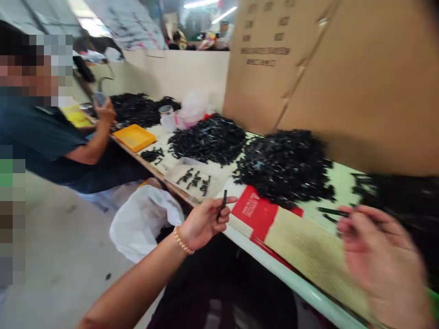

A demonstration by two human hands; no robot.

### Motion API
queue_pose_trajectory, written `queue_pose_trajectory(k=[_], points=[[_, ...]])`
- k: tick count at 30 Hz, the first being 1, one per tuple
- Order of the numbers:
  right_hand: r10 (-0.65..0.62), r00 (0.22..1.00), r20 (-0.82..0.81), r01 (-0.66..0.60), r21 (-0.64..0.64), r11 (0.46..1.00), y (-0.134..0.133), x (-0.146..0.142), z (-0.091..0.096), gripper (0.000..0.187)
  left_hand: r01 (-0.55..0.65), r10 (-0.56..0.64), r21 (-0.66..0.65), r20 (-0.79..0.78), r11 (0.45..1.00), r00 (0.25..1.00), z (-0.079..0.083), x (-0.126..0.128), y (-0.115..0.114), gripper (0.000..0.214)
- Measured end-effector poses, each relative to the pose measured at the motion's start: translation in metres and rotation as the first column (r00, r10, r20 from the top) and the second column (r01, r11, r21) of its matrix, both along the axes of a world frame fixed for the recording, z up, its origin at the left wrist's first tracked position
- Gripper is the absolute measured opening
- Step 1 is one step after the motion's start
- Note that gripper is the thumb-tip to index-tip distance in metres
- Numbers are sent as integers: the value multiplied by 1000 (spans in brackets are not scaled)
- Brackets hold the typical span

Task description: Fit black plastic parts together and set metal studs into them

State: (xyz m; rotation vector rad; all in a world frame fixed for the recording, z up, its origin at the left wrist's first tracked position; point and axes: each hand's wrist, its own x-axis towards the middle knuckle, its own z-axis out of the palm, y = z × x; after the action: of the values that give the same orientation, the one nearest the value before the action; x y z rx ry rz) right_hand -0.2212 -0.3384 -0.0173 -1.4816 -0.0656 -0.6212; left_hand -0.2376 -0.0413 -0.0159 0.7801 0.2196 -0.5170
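The left hand [206, 221] is closed around a small black part [223, 204], pinched between thumb and fingers so that the part stands nearly upright above the near edge of the bench [295, 278]; a beaded bracelet [182, 241] sits on that wrist. The right hand [380, 260] is blurred; its fingertips meet on a thin black rod [332, 211] that points left, low over the bench surface, though the grip cannot be judged exactly. Between the two hands a red booklet [255, 211] lies flat on the bench, with a pale woven mat [308, 256] just beside it. Behind these, two large heaps of black parts [284, 167] [209, 139] rest on the bench, and a clear tray [195, 176] holding a few black parts sits near the bench edge. A tall cardboard sheet [343, 73] stands behind the heaps. A white plastic bag [144, 221] hangs below the bench edge. Farther left, another person [51, 137] sits at the bench holding a phone [100, 98], near a yellow tray [134, 137].
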Motion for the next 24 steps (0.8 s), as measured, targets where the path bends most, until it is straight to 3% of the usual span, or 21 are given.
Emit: queue_pose_trajectory(k=[3, 4, 6, 8, 11, 16, 20, 24], points=[[152, 984, -98, -127, 220, 967, 25, -34, 0, 16, -6, 6, 0, -25, 1000, 1000, 0, -28, -29, 30], [166, 983, -77, -145, 228, 963, 39, -43, -1, 17, 12, -12, 21, -18, 1000, 1000, 1, -35, -37, 31], [126, 992, 2, -125, 118, 985, 63, -58, -2, 15, 52, -53, 54, 12, 997, 999, 6, -46, -49, 32], [94, 989, 116, -79, -125, 989, 76, -70, -1, 16, 59, -63, 76, 56, 995, 996, 11, -54, -55, 33], [193, 943, 270, -51, -456, 889, 76, -81, -2, 28, 65, -73, 87, 102, 994, 992, 16, -61, -58, 31], [256, 929, 268, -82, -525, 847, 67, -82, -10, 37, 102, -110, 67, 126, 993, 986, 18, -66, -60, 22], [331, 905, 268, -72, -669, 740, 65, -82, -12, 37, 103, -112, 64, 157, 993, 981, 17, -65, -62, 16], [338, 904, 263, -41, -732, 680, 60, -83, -14, 38, 116, -127, 79, 155, 990, 980, 14, -61, -66, 15]])
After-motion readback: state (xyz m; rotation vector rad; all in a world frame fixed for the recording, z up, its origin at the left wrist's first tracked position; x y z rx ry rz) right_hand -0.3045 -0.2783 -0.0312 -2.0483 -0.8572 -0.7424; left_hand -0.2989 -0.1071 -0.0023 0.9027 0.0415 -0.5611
